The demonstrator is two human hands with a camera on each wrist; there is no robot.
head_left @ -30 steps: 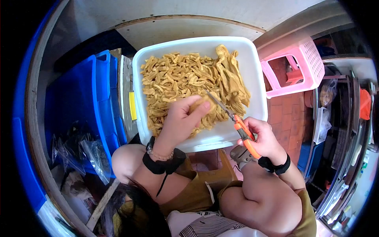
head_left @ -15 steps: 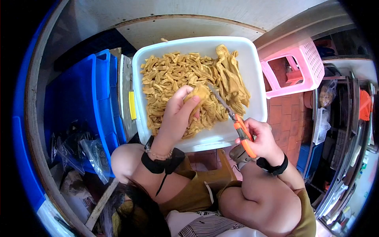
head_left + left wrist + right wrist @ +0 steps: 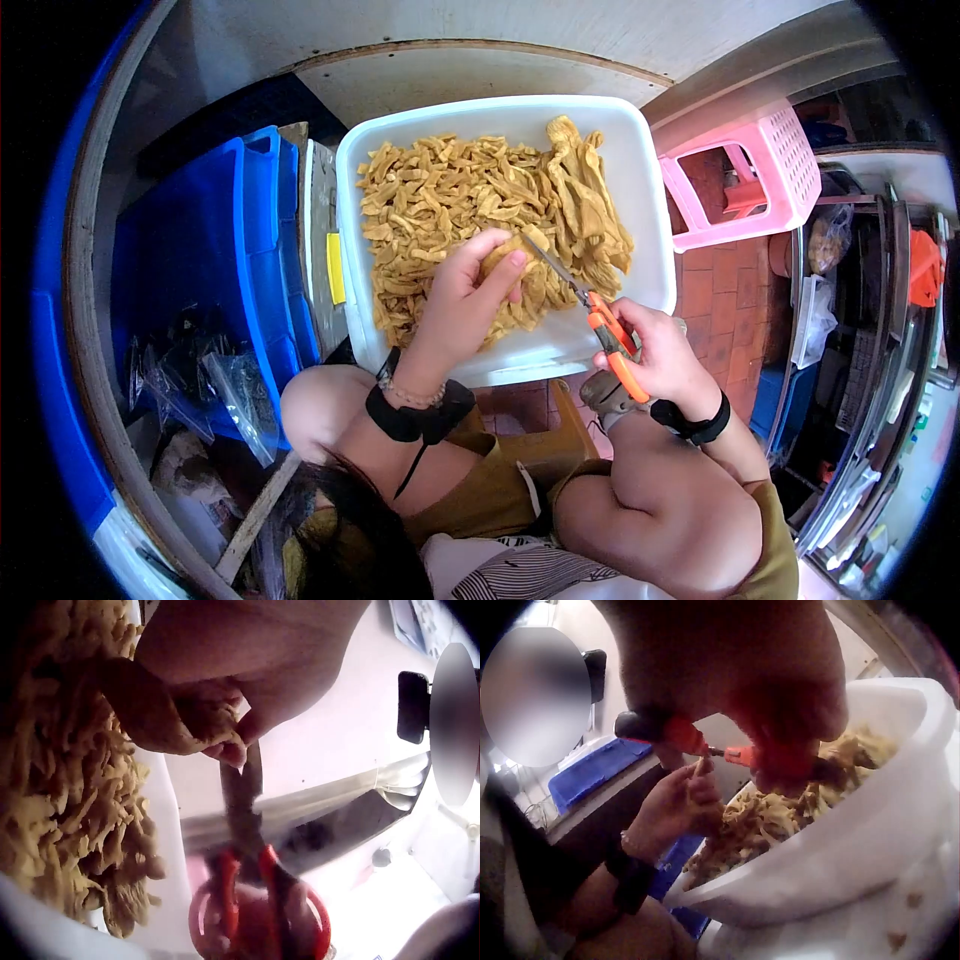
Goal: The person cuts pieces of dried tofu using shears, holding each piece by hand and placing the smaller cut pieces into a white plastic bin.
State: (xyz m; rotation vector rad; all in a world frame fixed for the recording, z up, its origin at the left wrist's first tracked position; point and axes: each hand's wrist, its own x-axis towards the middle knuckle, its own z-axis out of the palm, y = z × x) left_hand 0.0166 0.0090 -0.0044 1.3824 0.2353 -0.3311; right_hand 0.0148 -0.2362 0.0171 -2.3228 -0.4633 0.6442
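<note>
A white tub [image 3: 655,255] holds a heap of cut yellow-brown strips [image 3: 430,185], with larger uncut pieces [image 3: 590,205] at its right side. Over the heap the left hand [image 3: 465,295] pinches a yellow-brown piece [image 3: 527,243] between thumb and fingers. The right hand [image 3: 665,350] grips orange-handled scissors [image 3: 612,335], whose blades reach the piece beside the left fingertips. In the left wrist view the scissors' blades [image 3: 241,795] stand just below the left hand [image 3: 262,667]. The right wrist view shows the right hand [image 3: 742,682] round the handles.
Blue crates [image 3: 190,250] stand left of the tub, with clear plastic bags [image 3: 245,400] near them. A pink stool [image 3: 795,165] is at the right, beside a shelf rack [image 3: 860,320]. The person's knees are close below the tub.
Half a second ago the blades were apart from the held piece, and a small strip was in the air at the tub's far edge. Now the blades meet the piece, and the left hand has lowered slightly.
</note>
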